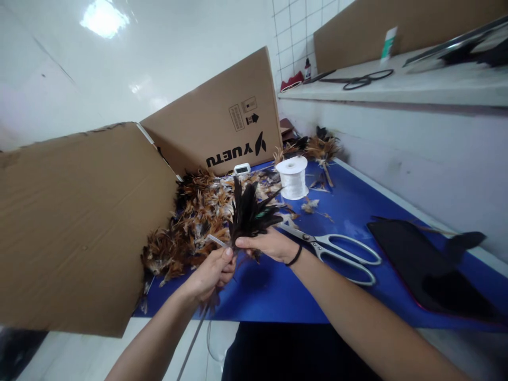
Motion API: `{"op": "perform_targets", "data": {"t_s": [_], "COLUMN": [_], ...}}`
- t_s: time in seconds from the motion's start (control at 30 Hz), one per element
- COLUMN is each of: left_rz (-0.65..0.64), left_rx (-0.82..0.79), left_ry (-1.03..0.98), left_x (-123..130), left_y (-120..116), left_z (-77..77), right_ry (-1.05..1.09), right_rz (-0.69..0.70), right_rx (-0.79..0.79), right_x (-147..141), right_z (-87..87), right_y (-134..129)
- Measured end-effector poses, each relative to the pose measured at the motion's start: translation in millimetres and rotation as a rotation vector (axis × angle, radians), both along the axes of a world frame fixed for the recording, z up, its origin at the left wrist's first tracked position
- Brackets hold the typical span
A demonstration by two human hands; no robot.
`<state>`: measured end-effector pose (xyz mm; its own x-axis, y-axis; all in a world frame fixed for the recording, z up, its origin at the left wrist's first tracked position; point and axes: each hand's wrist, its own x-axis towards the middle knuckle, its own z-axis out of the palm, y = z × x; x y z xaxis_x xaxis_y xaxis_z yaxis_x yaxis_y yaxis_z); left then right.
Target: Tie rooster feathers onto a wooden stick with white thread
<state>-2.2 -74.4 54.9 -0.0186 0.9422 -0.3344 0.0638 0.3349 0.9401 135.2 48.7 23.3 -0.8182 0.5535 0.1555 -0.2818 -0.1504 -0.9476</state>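
A fanned bunch of dark feathers stands upright between my hands, above the blue table. My left hand is closed at the base of the bunch, with a thin white strip sticking out above its fingers and a thin rod or cord running down below it. My right hand pinches the lower feathers from the right, thumb in front. Silver scissors lie partly open just right of my right wrist. A white spool stands behind my hands.
Loose brown feathers cover the table's left part, against an open cardboard box. A small white device sits by the box. A black mat lies at the right. The shelf holds dark scissors and a glue stick.
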Motion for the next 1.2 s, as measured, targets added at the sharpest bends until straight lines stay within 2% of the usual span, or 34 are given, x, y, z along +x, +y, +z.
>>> {"op": "perform_targets", "data": {"t_s": [0.13,0.2,0.27,0.37,0.47,0.53,0.6,0.87,0.97,1.07,1.2], "left_rz": [0.118,0.153,0.181,0.21,0.204,0.195,0.19,0.039,-0.002,0.024,0.115], "left_rx": [0.083,0.11,0.129,0.155,0.256,0.287,0.241,0.045,0.047,0.064,0.056], "left_ry": [0.17,0.207,0.223,0.284,0.392,0.396,0.33,0.045,-0.016,0.009,0.065], "left_x": [-9,-14,-18,-21,-22,-22,-21,-22,-24,-27,-36], "left_y": [4,6,7,11,16,18,18,10,9,10,11], "left_z": [13.7,20.4,24.1,22.6,15.2,9.8,6.0,11.2,10.2,6.9,9.6], "right_ry": [-0.014,-0.103,-0.169,-0.151,-0.179,-0.217,-0.205,-0.052,-0.026,-0.053,-0.24], "right_rz": [-0.134,-0.236,-0.341,-0.457,-0.522,-0.521,-0.509,-0.433,-0.411,-0.367,-0.323], "right_rx": [-0.039,0.035,0.217,0.527,0.781,0.895,0.875,0.206,0.064,0.188,0.581], "right_x": [-2,-3,-5,-9,-17,-22,-26,-26,-28,-23,-2], "right_z": [-3.6,-2.8,2.1,18.2,36.6,43.7,44.7,19.9,14.0,10.5,5.6], "right_y": [10,8,-1,-25,-42,-44,-41,-33,-37,-42,-35]}}
